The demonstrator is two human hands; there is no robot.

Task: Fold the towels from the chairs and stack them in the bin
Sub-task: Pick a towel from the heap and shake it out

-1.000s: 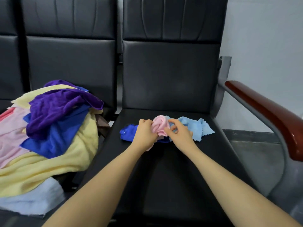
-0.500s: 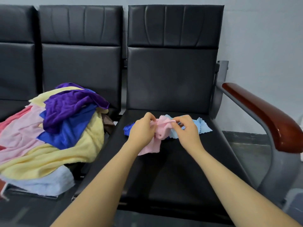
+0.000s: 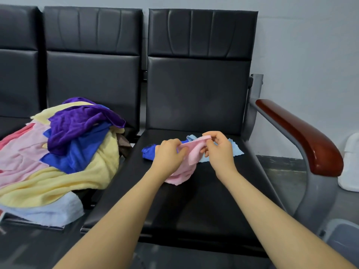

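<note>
The pink towel [image 3: 186,162] hangs just above the black seat [image 3: 194,206] of the right-hand chair, lifted by its upper edge so the rest drapes down and its lower corner touches the seat; held this way, the cloth can likely be shaken out and its corners found before folding. The left hand [image 3: 169,154] grips the left end of that edge with curled fingers, and the right hand [image 3: 219,150] pinches the right end between thumb and fingers, the two hands close together with a short span of edge stretched between them. Behind the pink towel on the same seat lie a dark blue towel [image 3: 148,151] and a light blue towel [image 3: 234,150], both flat and unfolded, probably waiting their turn. On the seat to the left of the pink towel sits a heap of unfolded towels [image 3: 58,152]. To its right, past the wooden armrest [image 3: 303,136], a grey bin [image 3: 343,237] corner shows low down.
</note>
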